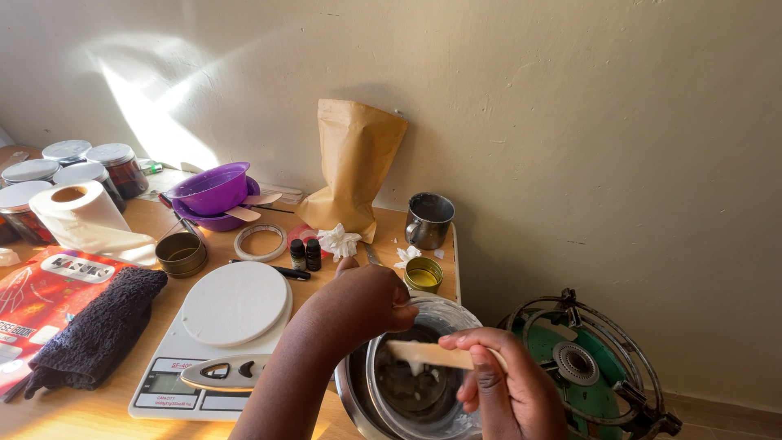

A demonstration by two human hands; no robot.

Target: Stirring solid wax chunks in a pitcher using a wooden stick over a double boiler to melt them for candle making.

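The right hand pinches a flat wooden stick, long axis running leftward, tip over the glass bowl at the worktop's front edge. The left hand grips the bowl's far rim, steadying it inside a metal pot.

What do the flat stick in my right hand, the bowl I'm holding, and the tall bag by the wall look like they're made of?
Flat stick: looks like pale, unfinished wood, matte, with a whitish smear.
Bowl: probably clear glass; the rim is see-through and glints. It sits in an outer pot that looks like shiny metal.
Tall bag: looks like brown kraft paper, matte and creased, folded top.
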